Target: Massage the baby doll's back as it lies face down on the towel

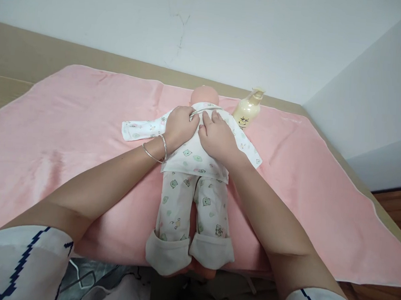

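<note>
A baby doll in a white printed top and matching trousers lies on a pink towel, head toward the wall. My left hand, with two silver bangles on the wrist, rests on the doll's chest with its fingers curled on the top's neckline. My right hand lies beside it on the chest, fingers pressed on the fabric near the collar. The doll's feet poke out of the rolled trouser cuffs at the near edge.
A cream pump bottle lies on the towel just right of the doll's head. The towel covers a table set against a white wall; wooden floor shows at the right. Dark cloth and a wire hanger lie below the near edge.
</note>
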Demonstrator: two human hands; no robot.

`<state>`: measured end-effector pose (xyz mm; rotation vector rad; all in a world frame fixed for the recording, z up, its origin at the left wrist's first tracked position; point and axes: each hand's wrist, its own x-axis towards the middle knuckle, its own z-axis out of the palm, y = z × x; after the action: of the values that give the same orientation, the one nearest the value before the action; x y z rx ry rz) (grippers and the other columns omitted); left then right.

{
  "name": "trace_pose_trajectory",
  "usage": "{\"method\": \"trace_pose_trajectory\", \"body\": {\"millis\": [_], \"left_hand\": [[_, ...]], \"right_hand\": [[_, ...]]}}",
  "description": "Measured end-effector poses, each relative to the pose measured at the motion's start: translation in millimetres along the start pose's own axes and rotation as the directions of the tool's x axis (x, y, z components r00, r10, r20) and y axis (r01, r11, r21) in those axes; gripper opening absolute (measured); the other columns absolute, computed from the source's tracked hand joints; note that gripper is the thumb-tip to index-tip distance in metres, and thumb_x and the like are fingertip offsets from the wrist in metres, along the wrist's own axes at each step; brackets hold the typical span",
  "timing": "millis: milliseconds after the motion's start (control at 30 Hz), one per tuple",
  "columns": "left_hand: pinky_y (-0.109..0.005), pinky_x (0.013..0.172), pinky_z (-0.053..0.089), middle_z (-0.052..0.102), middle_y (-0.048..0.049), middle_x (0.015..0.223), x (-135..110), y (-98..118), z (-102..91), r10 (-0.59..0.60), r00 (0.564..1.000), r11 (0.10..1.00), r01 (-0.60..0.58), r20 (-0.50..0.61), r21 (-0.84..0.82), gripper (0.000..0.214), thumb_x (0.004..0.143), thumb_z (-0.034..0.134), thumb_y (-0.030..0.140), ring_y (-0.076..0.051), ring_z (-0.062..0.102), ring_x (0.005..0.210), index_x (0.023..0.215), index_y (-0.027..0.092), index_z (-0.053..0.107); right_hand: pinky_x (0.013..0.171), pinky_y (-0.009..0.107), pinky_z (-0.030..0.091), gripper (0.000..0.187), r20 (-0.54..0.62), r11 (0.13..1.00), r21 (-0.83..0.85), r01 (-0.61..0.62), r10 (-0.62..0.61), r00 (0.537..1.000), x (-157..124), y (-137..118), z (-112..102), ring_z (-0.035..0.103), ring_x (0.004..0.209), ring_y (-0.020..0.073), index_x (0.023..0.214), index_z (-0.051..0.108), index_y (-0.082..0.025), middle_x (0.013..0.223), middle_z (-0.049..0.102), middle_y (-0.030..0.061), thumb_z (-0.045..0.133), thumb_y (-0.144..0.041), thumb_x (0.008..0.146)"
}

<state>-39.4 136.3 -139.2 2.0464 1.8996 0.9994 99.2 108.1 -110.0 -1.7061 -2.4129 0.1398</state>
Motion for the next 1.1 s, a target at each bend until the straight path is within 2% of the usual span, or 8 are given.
{"method": "trace_pose_trajectory", "body": {"millis": [200,333,433,533,700,800,933,1100], "left_hand": [[-0.037,0.096,0.046,0.072,-0.0104,0.094,-3.3,-2.7,1.8,0.064,0.997,0.998,-0.063,-0.045,0.019,0.027,0.096,0.040,0.028,-0.024,0.062,0.100,0.073,0.022,0.054],[-0.038,0.091,0.048,0.073,-0.0113,0.096,-1.6,0.7,-0.5,0.031,0.999,0.999,-0.031,0.007,0.013,0.026,0.095,0.038,0.024,-0.025,0.063,0.096,0.077,0.021,0.057],[-0.039,0.089,0.049,0.074,-0.0128,0.100,2.0,3.7,-2.9,0.009,0.998,1.000,-0.008,0.061,-0.012,0.026,0.093,0.037,0.022,-0.025,0.065,0.094,0.079,0.020,0.059],[-0.042,0.096,0.049,0.074,-0.0144,0.104,6.0,4.9,-2.3,0.003,0.994,1.000,-0.002,0.109,-0.013,0.025,0.093,0.038,0.024,-0.026,0.066,0.099,0.080,0.019,0.059],[-0.045,0.105,0.048,0.074,-0.0173,0.112,7.1,4.4,2.4,0.009,0.996,1.000,-0.008,0.085,-0.012,0.027,0.096,0.035,0.029,-0.029,0.065,0.108,0.085,0.019,0.058],[-0.043,0.104,0.047,0.074,-0.0160,0.110,5.3,3.7,3.7,0.004,0.998,1.000,-0.003,0.067,-0.020,0.027,0.096,0.035,0.029,-0.028,0.065,0.108,0.086,0.020,0.058],[-0.042,0.102,0.047,0.074,-0.0148,0.108,4.7,2.2,5.3,-0.007,0.998,0.999,0.009,0.059,-0.033,0.027,0.096,0.038,0.032,-0.028,0.065,0.105,0.088,0.019,0.060],[-0.042,0.100,0.047,0.073,-0.0138,0.106,4.9,0.4,7.7,-0.006,0.999,0.998,0.008,0.034,-0.066,0.024,0.094,0.039,0.032,-0.028,0.064,0.104,0.086,0.020,0.058]], "right_hand": [[0.140,0.053,0.014,0.070,-0.018,0.987,0.164,-0.003,0.006,1.000,15.7,17.4,8.7,0.014,0.167,0.0310,0.170,0.025,-0.007,0.175,0.018,0.0162,0.030,-0.040,0.108],[0.140,0.053,0.015,0.074,-0.007,0.987,0.162,-0.023,0.025,1.000,19.8,22.6,9.5,0.013,0.167,0.0316,0.170,0.021,-0.005,0.175,0.016,0.0154,0.028,-0.045,0.109],[0.138,0.053,0.021,0.072,-0.019,0.996,0.094,0.002,0.000,1.000,14.4,17.1,4.8,0.022,0.165,0.0333,0.169,0.025,-0.002,0.172,0.024,0.0181,0.026,-0.043,0.110],[0.133,0.053,0.032,0.067,-0.035,1.000,-0.005,-0.015,0.014,0.999,2.9,4.2,-1.0,0.037,0.157,0.0355,0.166,0.032,0.000,0.164,0.039,0.0228,0.026,-0.036,0.110],[0.124,0.049,0.043,0.059,-0.092,0.994,-0.107,0.027,-0.037,0.995,-9.4,-11.5,-2.1,0.048,0.149,0.0356,0.160,0.045,-0.001,0.151,0.053,0.0256,0.028,-0.026,0.109],[0.127,0.046,0.042,0.055,-0.130,0.999,0.006,0.041,-0.040,0.991,-3.1,-5.2,3.0,0.049,0.149,0.0306,0.153,0.055,-0.007,0.154,0.054,0.0195,0.030,-0.025,0.108],[0.136,0.042,0.032,0.055,-0.176,0.980,0.190,0.060,-0.026,0.984,10.9,12.1,11.8,0.038,0.159,0.0218,0.155,0.055,-0.015,0.165,0.042,0.0091,0.034,-0.024,0.105],[0.138,0.044,0.028,0.055,-0.228,0.945,0.311,0.106,-0.034,0.973,20.5,25.3,22.0,0.039,0.159,0.0201,0.152,0.059,-0.016,0.163,0.045,0.0069,0.040,-0.026,0.101]]}}
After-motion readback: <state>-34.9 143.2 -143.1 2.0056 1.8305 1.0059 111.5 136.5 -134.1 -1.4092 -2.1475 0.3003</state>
